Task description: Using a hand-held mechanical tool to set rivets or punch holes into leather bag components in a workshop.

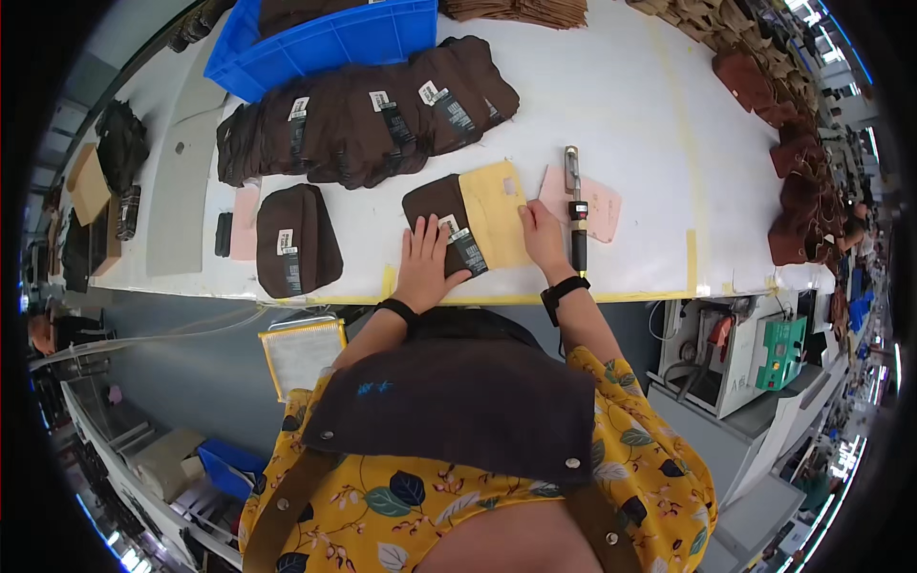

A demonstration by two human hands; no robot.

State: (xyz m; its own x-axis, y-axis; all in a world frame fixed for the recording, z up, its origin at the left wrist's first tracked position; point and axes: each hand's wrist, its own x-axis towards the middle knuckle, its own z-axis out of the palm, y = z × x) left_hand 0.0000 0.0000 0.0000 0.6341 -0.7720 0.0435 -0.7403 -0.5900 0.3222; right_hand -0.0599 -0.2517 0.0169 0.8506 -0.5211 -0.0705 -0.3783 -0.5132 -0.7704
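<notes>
My left hand (427, 263) lies with spread fingers on a dark brown fabric piece (424, 199) with white and dark labels. A yellow rectangular template (492, 210) overlaps the right side of that piece. My right hand (542, 239) grips the template's right edge. Just right of it, a pen-like tool (577, 250) with a metal tip and black grip lies over a pink card (599, 210). To the left, a separate brown stack of fabric pieces (294, 224) with a label rests near the table's front edge.
Behind are rows of labelled brown pieces (353, 124) and a blue crate (315, 48). Reddish-brown bags (793, 229) line the right of the white table (640, 115). At left lie a pink strip (243, 224) and cardboard box (88, 181). Below right stands a green machine (780, 353).
</notes>
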